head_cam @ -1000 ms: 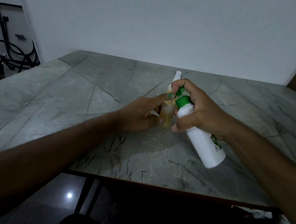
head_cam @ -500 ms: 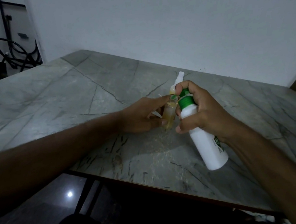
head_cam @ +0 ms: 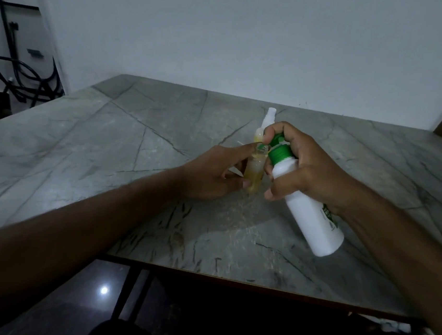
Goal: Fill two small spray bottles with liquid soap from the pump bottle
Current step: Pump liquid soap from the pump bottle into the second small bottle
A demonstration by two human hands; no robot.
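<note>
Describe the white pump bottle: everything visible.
The pump bottle is white, opaque, plastic-looking, with a ribbed green collar and green pump head and a partly hidden green-printed label. It is held tilted above the table, base toward the camera. The right hand grips its shoulder, forefinger curled over the pump. Its nozzle meets the mouth of the small bottle of yellow liquid.

Open tabletop on my left, a tight cluster in the middle

The grey marble tabletop (head_cam: 82,154) lies bare to my left and toward the far corner, so a grip could pass there freely. In the middle, my left grip (head_cam: 215,173) holds the small spray bottle (head_cam: 254,173) upright, my right grip (head_cam: 304,164) tilts the pump bottle (head_cam: 310,212) against it, and a second spray bottle (head_cam: 264,124) stands just behind; they block the way across. The white wall (head_cam: 255,41) closes the far side.
</note>
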